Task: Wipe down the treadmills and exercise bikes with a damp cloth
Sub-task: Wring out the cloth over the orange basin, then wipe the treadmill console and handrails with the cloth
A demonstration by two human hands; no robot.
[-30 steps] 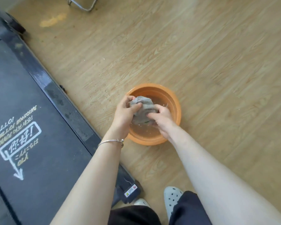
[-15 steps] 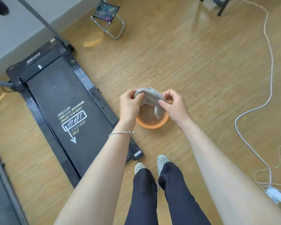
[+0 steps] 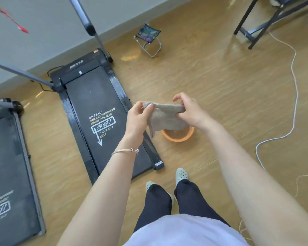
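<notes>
A grey cloth point(image 3: 165, 118) hangs stretched between a standing person's hands, in the air over an orange basin point(image 3: 176, 139) on the wood floor point(image 3: 220, 77). The left hand point(image 3: 139, 116) pinches one end between thumb and fingers, and the right hand point(image 3: 188, 112) grasps the other. A black treadmill point(image 3: 100, 110) lies just left of the basin, with a second treadmill point(image 3: 9, 166) farther left. A folding stool point(image 3: 148, 39) stands near the wall, and a white cord point(image 3: 294, 96) trails at right.
</notes>
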